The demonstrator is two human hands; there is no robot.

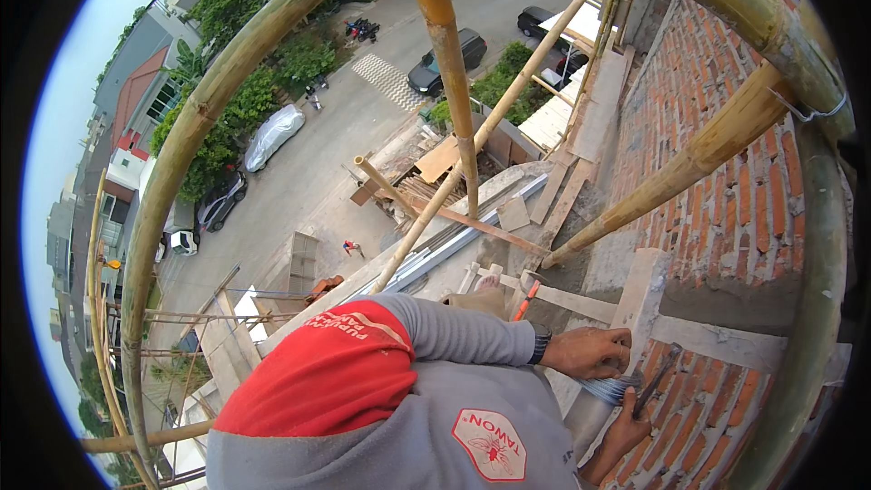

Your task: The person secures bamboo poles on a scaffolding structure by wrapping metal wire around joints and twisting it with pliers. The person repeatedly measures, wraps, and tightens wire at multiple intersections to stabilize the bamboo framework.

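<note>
My left hand [588, 352], with a dark watch [541, 343] on its wrist, reaches across to the right. Its fingers curl inward in a pinch; whatever they hold is too small to make out. Just below, my right hand [626, 428] grips a slim dark metal hand tool [657, 379] that points up and away, perhaps pincers. A bundle of thin grey wire [606, 389] lies between the two hands, by the right fingers. Both hands are above wooden boards beside the brick wall. Near my foot [490, 282] is an orange-handled hammer [525, 301].
Bamboo poles [445, 54] of a scaffold surround me, one slanting pole [676, 168] close to the brick wall [726, 191]. Planks [635, 295] cross beneath my hands. Far below are a street [318, 154], parked cars [446, 62] and a person [352, 247].
</note>
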